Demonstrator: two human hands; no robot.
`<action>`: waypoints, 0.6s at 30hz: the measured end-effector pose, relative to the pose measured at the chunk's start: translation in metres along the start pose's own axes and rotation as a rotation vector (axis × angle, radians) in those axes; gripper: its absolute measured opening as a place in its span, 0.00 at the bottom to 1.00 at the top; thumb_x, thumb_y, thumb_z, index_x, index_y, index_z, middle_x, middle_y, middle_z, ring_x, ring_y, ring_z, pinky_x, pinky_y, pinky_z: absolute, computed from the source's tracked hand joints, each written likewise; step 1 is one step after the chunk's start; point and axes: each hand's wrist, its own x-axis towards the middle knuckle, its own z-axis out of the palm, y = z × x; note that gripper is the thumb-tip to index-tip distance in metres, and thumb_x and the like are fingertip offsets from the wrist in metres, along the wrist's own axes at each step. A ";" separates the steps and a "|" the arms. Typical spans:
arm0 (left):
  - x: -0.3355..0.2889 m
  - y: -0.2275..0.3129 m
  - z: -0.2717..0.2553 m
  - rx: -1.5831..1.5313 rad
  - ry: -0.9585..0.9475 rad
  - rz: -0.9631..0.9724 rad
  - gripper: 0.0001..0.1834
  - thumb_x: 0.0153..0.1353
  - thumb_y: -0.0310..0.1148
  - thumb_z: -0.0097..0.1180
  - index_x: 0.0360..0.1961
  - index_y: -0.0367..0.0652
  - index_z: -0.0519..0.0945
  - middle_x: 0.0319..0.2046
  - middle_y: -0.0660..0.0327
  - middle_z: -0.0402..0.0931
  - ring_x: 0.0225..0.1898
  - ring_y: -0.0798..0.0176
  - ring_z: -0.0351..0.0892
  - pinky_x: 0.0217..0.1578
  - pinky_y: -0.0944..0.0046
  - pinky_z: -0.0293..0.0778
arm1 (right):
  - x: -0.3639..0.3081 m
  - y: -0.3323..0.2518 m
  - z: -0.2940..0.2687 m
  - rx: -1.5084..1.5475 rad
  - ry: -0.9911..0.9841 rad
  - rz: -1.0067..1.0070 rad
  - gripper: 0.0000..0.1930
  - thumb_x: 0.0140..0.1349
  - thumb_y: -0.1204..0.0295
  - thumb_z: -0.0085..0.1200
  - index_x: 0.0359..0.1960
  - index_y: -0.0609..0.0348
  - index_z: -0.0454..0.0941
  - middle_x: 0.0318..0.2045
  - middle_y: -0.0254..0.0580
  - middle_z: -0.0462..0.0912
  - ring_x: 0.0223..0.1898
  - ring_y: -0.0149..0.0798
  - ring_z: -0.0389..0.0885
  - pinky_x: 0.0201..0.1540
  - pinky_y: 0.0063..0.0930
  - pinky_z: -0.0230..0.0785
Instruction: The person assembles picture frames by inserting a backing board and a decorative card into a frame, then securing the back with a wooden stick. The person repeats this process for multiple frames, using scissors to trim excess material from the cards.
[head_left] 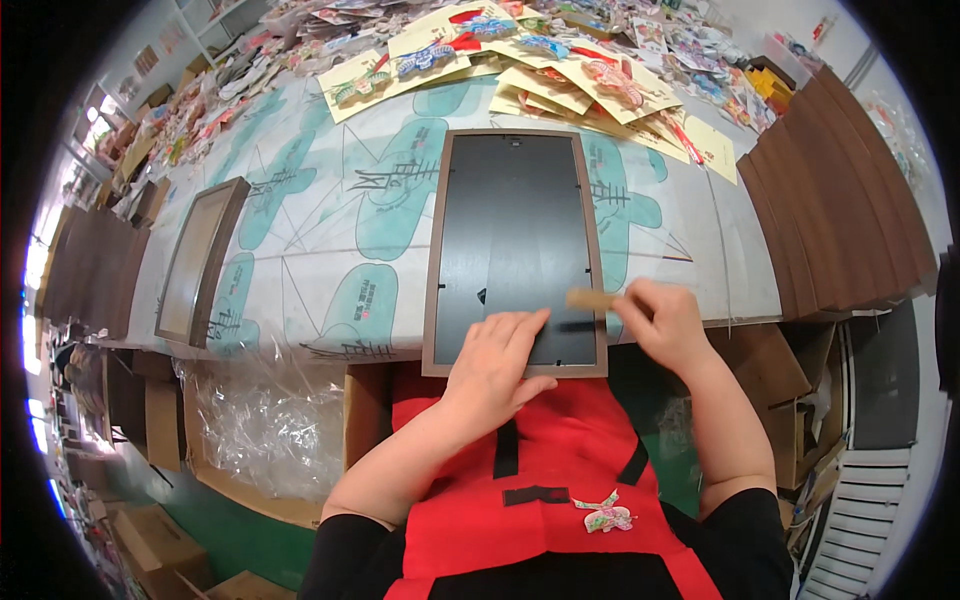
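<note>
A picture frame (433, 270) with a brown rim lies face down before me, its lower end at the table's front edge. Small dark tabs stand along the rim around its black backing board (515, 220). My left hand (495, 365) rests on the lower part of the board, fingers stretched out and nothing in it. Over the right rim, my right hand (663, 322) pinches a short, flat tan strip (590, 299), whose exact kind I cannot make out. The strip points left across the board; whether it touches is unclear.
Another frame (203, 262) lies to the left. Brown stacks (840, 190) (95, 275) stand at both table ends. Cream cards (625, 85) with colourful ornaments lie at the back, with piles of ornaments beyond. Below the table edge, a carton (255, 505) holds clear plastic wrapping (265, 420).
</note>
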 end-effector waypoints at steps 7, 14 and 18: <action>0.003 0.002 0.003 0.031 -0.040 0.004 0.32 0.41 0.35 0.68 0.51 0.43 0.72 0.45 0.57 0.69 0.49 0.53 0.67 0.47 0.55 0.61 | -0.016 -0.012 -0.004 -0.231 -0.162 -0.096 0.18 0.51 0.57 0.60 0.14 0.57 0.72 0.12 0.44 0.73 0.17 0.49 0.74 0.19 0.38 0.63; 0.002 0.006 0.010 0.075 -0.011 0.016 0.26 0.41 0.34 0.68 0.45 0.44 0.76 0.41 0.60 0.69 0.46 0.57 0.67 0.46 0.55 0.60 | -0.014 -0.012 0.000 -0.242 -0.172 -0.163 0.18 0.51 0.57 0.59 0.14 0.56 0.73 0.12 0.44 0.73 0.16 0.50 0.74 0.19 0.39 0.63; 0.002 0.008 0.014 0.116 0.012 0.044 0.24 0.41 0.34 0.67 0.43 0.44 0.76 0.40 0.62 0.70 0.44 0.58 0.68 0.45 0.56 0.59 | -0.011 -0.005 0.000 -0.244 -0.247 -0.188 0.18 0.52 0.56 0.59 0.14 0.56 0.74 0.11 0.44 0.73 0.16 0.50 0.74 0.18 0.39 0.62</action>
